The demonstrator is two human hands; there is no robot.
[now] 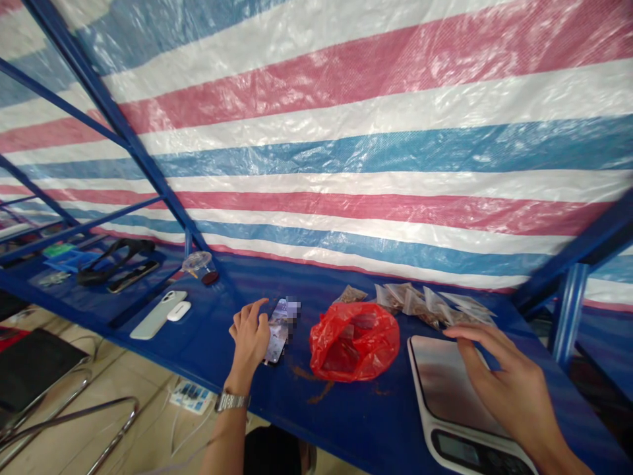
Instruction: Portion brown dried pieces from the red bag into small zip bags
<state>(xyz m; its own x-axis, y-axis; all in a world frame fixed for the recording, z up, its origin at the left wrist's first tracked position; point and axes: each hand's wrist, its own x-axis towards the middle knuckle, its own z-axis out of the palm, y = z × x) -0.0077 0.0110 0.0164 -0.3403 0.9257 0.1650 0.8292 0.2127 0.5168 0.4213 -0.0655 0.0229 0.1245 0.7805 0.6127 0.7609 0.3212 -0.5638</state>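
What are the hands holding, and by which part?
Nothing is clearly held: the left hand is at a smartphone's edge, the right hand spread over a white digital scale's steel platform.

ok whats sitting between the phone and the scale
In the head view, a crumpled red plastic bag lies between the phone and the digital scale, with spilled brown powder just in front of the bag.

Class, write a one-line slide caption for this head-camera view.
Left hand at a smartphone, right hand over a digital scale, a red plastic bag between them.
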